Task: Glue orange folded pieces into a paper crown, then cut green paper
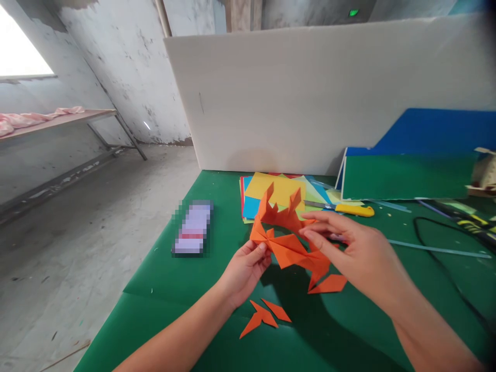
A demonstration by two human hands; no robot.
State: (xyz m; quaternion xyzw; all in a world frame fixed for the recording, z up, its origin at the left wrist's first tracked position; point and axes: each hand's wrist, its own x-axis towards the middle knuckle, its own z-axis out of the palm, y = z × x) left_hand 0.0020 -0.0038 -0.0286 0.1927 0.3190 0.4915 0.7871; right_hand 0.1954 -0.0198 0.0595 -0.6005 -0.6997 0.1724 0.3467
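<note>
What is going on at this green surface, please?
A person holds up a folded orange paper shape above the green surface. The left hand grips its left end; the right hand is at its right part, though whether it pinches the paper is hard to tell. Small orange paper pieces lie nearer the person; coloured sheets and a yellow-handled knife lie beyond.

My single feed, worn on the person's head, looking forward and down over the green tabletop, wide in reach, the left hand and right hand close before me near mid-frame, white board facing me beyond, side bench farther off at left
</note>
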